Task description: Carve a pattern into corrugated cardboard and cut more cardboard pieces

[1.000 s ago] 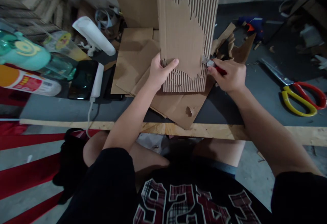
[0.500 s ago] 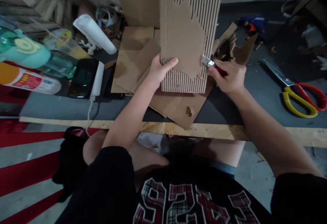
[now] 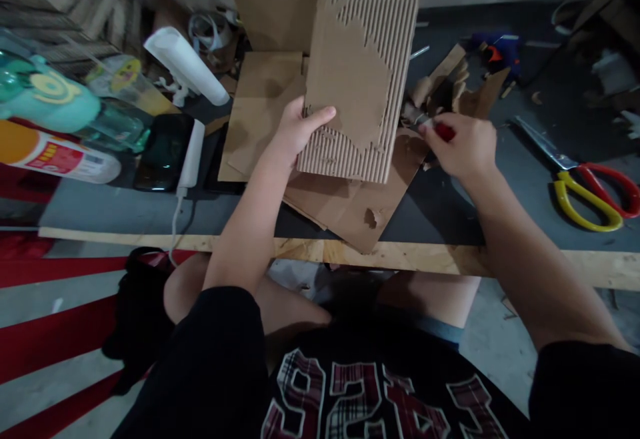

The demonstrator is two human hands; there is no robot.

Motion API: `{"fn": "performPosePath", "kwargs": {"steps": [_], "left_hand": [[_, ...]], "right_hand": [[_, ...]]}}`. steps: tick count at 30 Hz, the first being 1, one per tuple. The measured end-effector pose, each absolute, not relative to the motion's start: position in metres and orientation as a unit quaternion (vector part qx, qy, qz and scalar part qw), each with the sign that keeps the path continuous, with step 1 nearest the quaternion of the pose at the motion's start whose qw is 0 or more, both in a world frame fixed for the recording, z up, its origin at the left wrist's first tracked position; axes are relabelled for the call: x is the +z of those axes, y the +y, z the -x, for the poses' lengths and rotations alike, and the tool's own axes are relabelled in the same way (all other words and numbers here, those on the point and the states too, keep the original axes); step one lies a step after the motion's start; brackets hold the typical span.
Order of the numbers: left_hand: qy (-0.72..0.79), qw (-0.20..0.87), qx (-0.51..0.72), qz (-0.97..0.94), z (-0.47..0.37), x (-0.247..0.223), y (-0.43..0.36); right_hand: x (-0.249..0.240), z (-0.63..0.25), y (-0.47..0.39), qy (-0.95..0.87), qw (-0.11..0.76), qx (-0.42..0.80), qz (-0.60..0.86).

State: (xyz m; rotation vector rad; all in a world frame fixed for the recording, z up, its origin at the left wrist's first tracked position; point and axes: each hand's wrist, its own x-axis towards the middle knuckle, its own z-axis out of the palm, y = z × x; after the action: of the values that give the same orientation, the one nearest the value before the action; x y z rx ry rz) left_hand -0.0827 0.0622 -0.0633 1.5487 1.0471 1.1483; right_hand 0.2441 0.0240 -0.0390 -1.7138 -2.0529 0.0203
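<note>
At the bottom of the frame there is a black shirt [image 3: 400,385], and above it the wooden table edge [image 3: 350,254]. In the centre, the left hand [image 3: 300,131] grips the corrugated cardboard [image 3: 350,85], its thumb lying on the front face. This board reaches the upper edge of the frame. Right of centre, the right hand [image 3: 465,144] has its fingers closed on a red-handled cutter [image 3: 444,132], just beside the board. Scissors [image 3: 565,171] lie at the right; farther, at upper right, a blue glue gun [image 3: 509,47].
</note>
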Motion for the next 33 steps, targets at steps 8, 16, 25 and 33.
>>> {"fn": "performPosePath", "kwargs": {"steps": [8, 16, 25, 33], "left_hand": [[0.46, 0.536, 0.316, -0.634, 0.092, -0.052, 0.052], [0.378, 0.572, 0.247, -0.685, 0.084, -0.051, 0.051], [0.414, 0.565, 0.173, -0.692, 0.076, -0.034, 0.042], [0.427, 0.614, 0.165, -0.643, 0.076, -0.021, 0.033]], "right_hand": [[-0.021, -0.231, -0.001, -0.824, 0.287, 0.023, 0.488], [-0.023, -0.218, -0.006, -0.918, 0.263, 0.134, 0.264], [-0.04, -0.207, -0.005, -0.933, 0.312, 0.129, 0.127], [-0.034, -0.208, -0.013, -0.94, 0.332, -0.022, 0.075]]}}
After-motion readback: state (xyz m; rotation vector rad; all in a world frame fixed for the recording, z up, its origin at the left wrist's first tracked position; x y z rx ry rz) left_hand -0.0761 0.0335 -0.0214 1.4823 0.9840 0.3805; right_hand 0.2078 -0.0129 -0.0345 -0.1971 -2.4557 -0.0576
